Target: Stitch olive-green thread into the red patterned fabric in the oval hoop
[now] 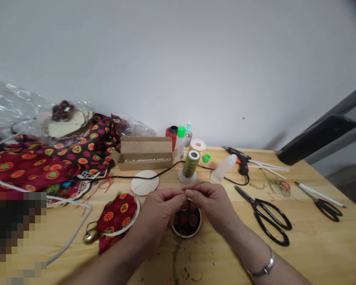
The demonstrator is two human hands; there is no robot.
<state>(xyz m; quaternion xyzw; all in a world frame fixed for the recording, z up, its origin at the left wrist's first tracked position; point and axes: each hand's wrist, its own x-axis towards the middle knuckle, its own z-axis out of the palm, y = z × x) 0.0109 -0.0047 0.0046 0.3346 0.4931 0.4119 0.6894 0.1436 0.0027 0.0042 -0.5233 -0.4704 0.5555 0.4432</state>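
Note:
My left hand [164, 204] and my right hand [209, 198] meet with their fingertips pinched together. What they pinch is too small to make out. Right below the fingertips is a round piece covered in black patterned fabric [187, 225] with a pale rim. Loose greenish thread [175, 257] trails from it toward the front edge. Just beyond my fingers an olive-green thread spool [191, 165] stands upright. Left of my left hand lies a red patterned fabric piece [118, 211] with a white curved edge, and a brass bell [91, 235] beside it.
Large black-handled scissors [265, 215] lie at right, with smaller scissors [323, 204] farther out. Behind are a glue gun [240, 158], a translucent bottle [223, 169], a cardboard box [146, 158] and a white disc [144, 183]. Patterned fabric [74, 150] and a white cable [68, 245] occupy the left.

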